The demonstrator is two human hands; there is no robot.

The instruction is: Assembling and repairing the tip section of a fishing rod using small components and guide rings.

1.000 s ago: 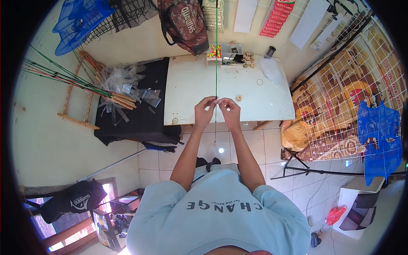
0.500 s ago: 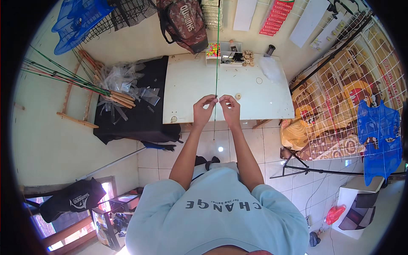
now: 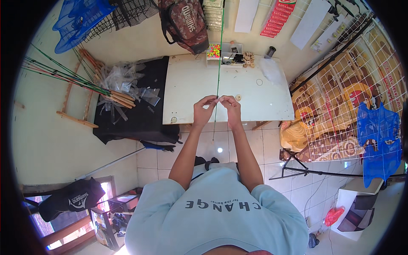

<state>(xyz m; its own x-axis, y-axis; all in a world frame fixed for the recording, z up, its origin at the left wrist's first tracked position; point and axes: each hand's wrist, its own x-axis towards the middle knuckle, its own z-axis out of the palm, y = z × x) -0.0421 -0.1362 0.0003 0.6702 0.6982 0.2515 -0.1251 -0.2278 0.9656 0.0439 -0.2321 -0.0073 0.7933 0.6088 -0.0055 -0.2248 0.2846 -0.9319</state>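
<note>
A thin green rod [image 3: 219, 72] runs upright through the picture, from past the top edge down over the white table [image 3: 187, 85] to a tip above the floor. My left hand [image 3: 205, 108] is pinched on it at the table's front, and my right hand [image 3: 230, 108] meets it there, thumb and finger closed at the same spot. Whether a small fitting is between the fingertips is too small to tell. A small cork ring [image 3: 238, 97] lies just right of my hands.
A tray [image 3: 231, 59] of colourful bits and cork pieces [image 3: 248, 59] stand at the table's back. A black-covered surface [image 3: 148, 114] holds plastic wrappers and cork-handled rods [image 3: 121, 100] at left. A white wire grid [image 3: 340, 123] with blue nets [image 3: 378, 161] and a black stand [image 3: 297, 170] are at right.
The upper part of the green rod has swung slightly to the right. Both hands have shifted only a little, staying pinched together.
</note>
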